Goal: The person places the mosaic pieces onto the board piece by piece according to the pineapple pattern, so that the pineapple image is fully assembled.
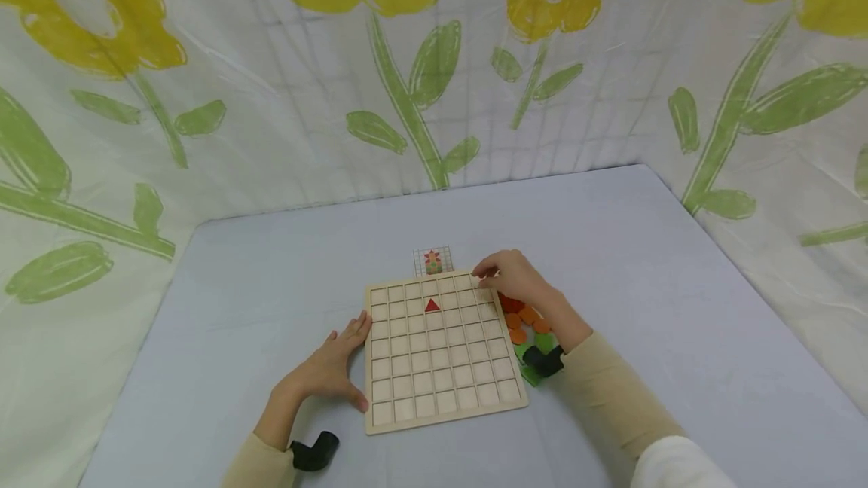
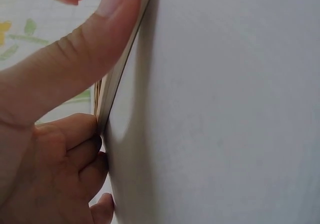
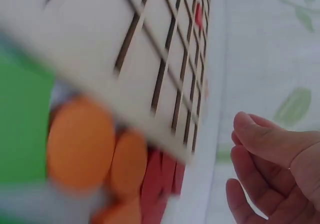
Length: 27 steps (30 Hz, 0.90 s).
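Observation:
A square wooden grid board (image 1: 434, 352) lies on the table, with one red triangle (image 1: 432, 306) in a cell near its top. My left hand (image 1: 332, 367) rests against the board's left edge, thumb and fingers spread along it. Over the upper right corner of the board hovers my right hand (image 1: 511, 277), its thumb and fingertips close together. In the right wrist view no piece shows between the thumb (image 3: 260, 136) and fingers; whether they pinch something small is hidden. Beside the board's right edge lie red pieces (image 1: 511, 303), orange pieces (image 1: 528, 315) and green pieces (image 1: 544, 343).
A small pattern card (image 1: 432, 260) with a coloured figure on a grid lies just past the board's far edge. Pale cloth covers the table (image 1: 271, 285). Behind it hangs a curtain (image 1: 305, 96) printed with yellow flowers. Black wrist mounts (image 1: 315, 452) sit at both sleeves.

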Available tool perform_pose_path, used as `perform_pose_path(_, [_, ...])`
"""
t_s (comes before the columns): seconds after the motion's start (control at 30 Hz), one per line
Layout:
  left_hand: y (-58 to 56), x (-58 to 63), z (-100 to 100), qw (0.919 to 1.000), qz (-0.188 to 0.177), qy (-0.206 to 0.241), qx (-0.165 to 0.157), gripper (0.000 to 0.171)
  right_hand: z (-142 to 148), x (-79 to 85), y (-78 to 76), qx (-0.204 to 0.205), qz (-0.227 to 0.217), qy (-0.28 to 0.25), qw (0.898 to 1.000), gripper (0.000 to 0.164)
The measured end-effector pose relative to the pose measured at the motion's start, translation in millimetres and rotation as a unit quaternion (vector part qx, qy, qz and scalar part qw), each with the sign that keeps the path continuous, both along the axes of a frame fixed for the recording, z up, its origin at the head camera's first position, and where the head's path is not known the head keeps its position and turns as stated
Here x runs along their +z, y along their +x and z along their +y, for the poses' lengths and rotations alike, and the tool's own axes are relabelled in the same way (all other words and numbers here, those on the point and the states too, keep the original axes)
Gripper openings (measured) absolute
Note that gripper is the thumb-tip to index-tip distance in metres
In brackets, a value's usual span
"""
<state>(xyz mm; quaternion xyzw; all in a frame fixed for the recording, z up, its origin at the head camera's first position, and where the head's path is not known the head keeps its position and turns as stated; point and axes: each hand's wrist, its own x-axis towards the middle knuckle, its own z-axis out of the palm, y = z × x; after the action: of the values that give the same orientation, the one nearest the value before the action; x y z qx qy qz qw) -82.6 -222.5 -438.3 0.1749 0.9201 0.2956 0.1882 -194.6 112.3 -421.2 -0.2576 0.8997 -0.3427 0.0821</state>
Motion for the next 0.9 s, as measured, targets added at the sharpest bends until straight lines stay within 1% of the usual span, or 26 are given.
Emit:
perform_pose_path(0.17, [-0.6,0.6,-1.1,1.0,-0.004,-0.004,0.002,0.133,35.5,-5.6,-3.9,-0.054,0.006,0.002,0.999,0.019])
perform_pose_path(0.37, [-1.3,0.1,-1.1,1.0,-0.006,-0.005,0.004,0.133,60.0,-12.5,-5.6,-0.108,-0.037,0.014,0.993,0.022])
perform_pose_path(0.5, [-1.9,0.5,-0.3,1.0,-0.005,-0.006,0.004,0.133,69.2,-17.3,-5.6,-0.119,-0.051,0.014,0.991,0.025])
perform_pose_path(0.7, [-2.2,2.0,1.0,1.0,-0.006,-0.004,0.003,0.133,74.8,-23.2,-4.8,-0.135,-0.057,0.012,0.989,0.027])
perform_pose_path(0.9, [-1.8,1.4,-0.1,1.0,-0.002,-0.001,-0.003,0.133,74.0,-22.3,-3.7,-0.147,-0.06,0.022,0.987,0.029])
